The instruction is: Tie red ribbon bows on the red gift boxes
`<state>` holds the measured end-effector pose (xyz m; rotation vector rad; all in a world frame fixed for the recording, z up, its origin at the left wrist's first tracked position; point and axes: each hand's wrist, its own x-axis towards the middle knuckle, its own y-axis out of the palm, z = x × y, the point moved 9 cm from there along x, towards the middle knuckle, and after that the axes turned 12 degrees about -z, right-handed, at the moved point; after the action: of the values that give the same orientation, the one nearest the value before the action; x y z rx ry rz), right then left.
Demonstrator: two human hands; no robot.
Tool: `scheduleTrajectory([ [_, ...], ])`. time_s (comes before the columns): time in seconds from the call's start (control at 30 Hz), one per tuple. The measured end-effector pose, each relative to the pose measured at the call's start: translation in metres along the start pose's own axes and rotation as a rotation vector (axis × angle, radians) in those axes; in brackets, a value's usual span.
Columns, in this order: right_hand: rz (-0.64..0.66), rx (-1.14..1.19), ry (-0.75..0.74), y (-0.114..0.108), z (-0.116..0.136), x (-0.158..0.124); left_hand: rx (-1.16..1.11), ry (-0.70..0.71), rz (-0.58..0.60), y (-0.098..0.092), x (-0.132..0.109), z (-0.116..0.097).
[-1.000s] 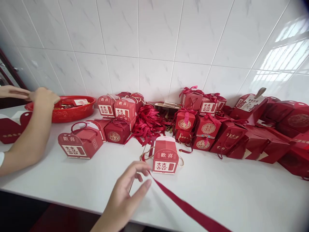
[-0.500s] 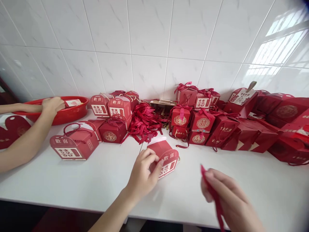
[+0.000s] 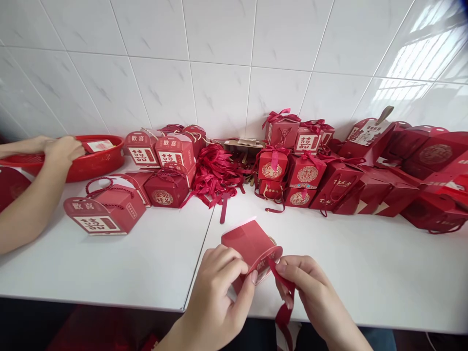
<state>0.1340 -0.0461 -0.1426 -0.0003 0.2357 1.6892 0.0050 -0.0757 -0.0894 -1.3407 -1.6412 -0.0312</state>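
Note:
My left hand (image 3: pixel 219 287) grips a small red gift box (image 3: pixel 250 246), tipped toward me near the front edge of the white table (image 3: pixel 146 263). My right hand (image 3: pixel 310 292) pinches a dark red ribbon (image 3: pixel 283 312) at the box's front; the ribbon's loose end hangs down over the table edge. Both hands are closed on what they hold, close together.
A heap of red ribbons (image 3: pixel 215 175) lies at the back centre, flanked by several red gift boxes (image 3: pixel 106 214) and red bags (image 3: pixel 365 195) along the tiled wall. At the far left another person's hands (image 3: pixel 60 148) reach into a red basket (image 3: pixel 91 163).
My left hand has pulled the box nearer and tipped it over. My right hand has brought the ribbon from the right up to the box's front.

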Motion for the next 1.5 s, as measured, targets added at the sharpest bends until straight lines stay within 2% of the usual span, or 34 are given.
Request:
scheduleTrajectory([
  [0.17, 0.010, 0.014, -0.017, 0.002, 0.001, 0.002, -0.010, -0.005, 0.012, 0.002, 0.001, 0.000],
  [0.33, 0.008, -0.034, -0.074, 0.003, 0.007, 0.004, -0.048, -0.047, 0.109, 0.008, 0.004, 0.002],
  [0.5, -0.007, -0.126, -0.116, 0.007, 0.014, 0.004, -0.214, -0.205, 0.105, 0.002, 0.013, 0.004],
  [0.63, -0.026, -0.218, -0.144, 0.007, 0.016, 0.004, -0.350, -0.320, 0.190, 0.009, 0.015, 0.002],
  [0.83, -0.077, -0.339, -0.236, 0.007, 0.020, 0.002, -0.451, -0.379, 0.204, 0.013, 0.016, 0.002],
  [0.93, -0.151, -0.520, -0.349, 0.003, 0.024, -0.002, -0.417, -0.351, 0.204, 0.011, 0.016, 0.003],
  [1.0, -0.262, -0.642, -0.460, -0.006, 0.032, -0.006, -0.348, -0.286, 0.177, 0.004, 0.018, 0.002],
  [1.1, -0.411, -0.652, -0.642, -0.018, 0.055, -0.013, -0.252, -0.178, 0.137, -0.007, 0.025, -0.003],
  [1.13, -0.400, -0.609, -0.678, -0.017, 0.062, -0.013, -0.236, -0.144, 0.132, -0.011, 0.029, -0.006],
  [1.2, -0.278, -0.503, -0.660, -0.008, 0.071, -0.008, -0.225, -0.069, 0.114, -0.018, 0.036, -0.014],
  [1.27, -0.111, -0.408, -0.545, 0.007, 0.072, -0.001, -0.232, 0.010, 0.078, -0.027, 0.042, -0.022],
  [1.33, -0.038, -0.327, -0.453, 0.016, 0.075, 0.000, -0.236, 0.070, 0.038, -0.034, 0.045, -0.027],
  [1.4, -0.080, -0.245, -0.464, 0.009, 0.084, -0.005, -0.213, 0.073, -0.005, -0.039, 0.045, -0.023],
  [1.5, -0.235, -0.164, -0.583, -0.029, 0.097, -0.022, -0.111, -0.043, -0.045, -0.039, 0.040, 0.001],
])
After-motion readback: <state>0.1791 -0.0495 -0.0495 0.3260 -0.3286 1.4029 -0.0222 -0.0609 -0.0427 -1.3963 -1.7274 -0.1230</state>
